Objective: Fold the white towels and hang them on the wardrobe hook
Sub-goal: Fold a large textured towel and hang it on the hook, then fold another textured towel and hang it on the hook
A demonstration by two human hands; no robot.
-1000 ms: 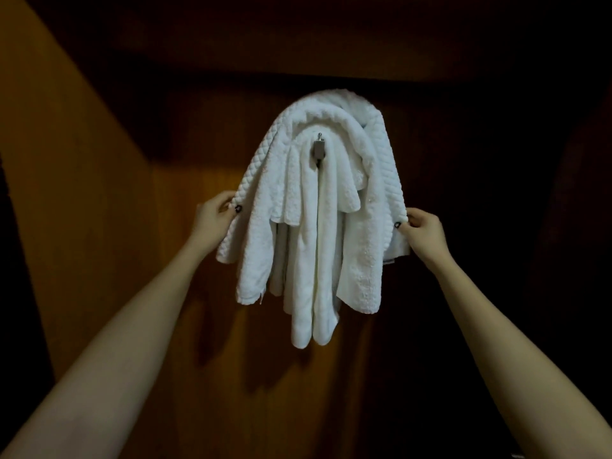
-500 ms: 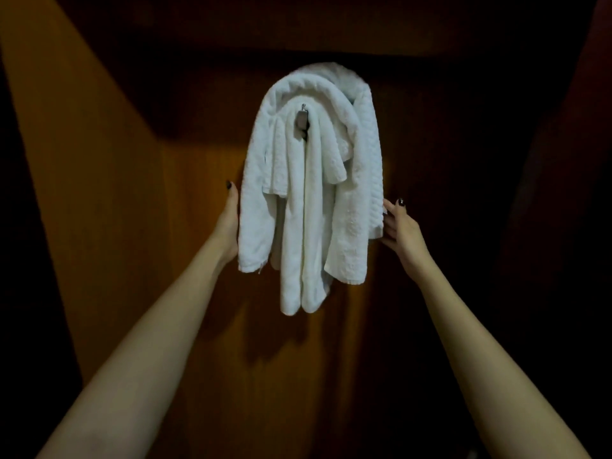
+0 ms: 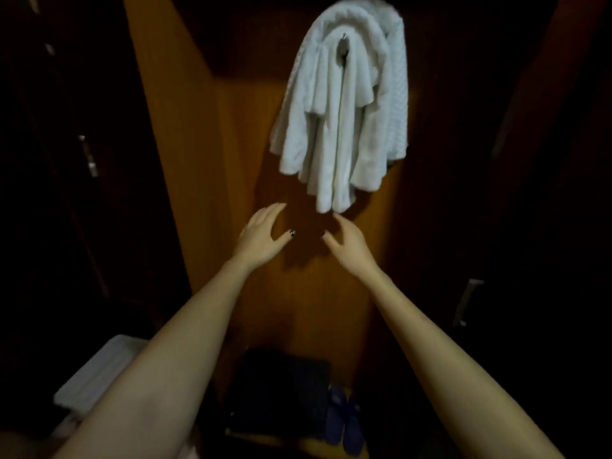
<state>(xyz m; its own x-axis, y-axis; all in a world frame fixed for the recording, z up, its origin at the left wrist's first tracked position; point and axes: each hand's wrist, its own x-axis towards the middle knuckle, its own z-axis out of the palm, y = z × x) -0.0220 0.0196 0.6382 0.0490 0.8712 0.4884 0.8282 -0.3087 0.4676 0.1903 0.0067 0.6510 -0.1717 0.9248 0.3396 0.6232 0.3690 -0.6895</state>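
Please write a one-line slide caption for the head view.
White towels hang from the wardrobe hook; left hand and right hand, both open, hover below.

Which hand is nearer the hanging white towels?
Right. The right hand is just beneath the lowest fold of the white towels; the left hand is below and further left.

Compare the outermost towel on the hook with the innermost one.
The outermost towel arches widest over the hook; the innermost towel hangs in narrow folds right at it. The outermost towel ends higher; the innermost towel reaches lowest. Both are white and hang from that hook.
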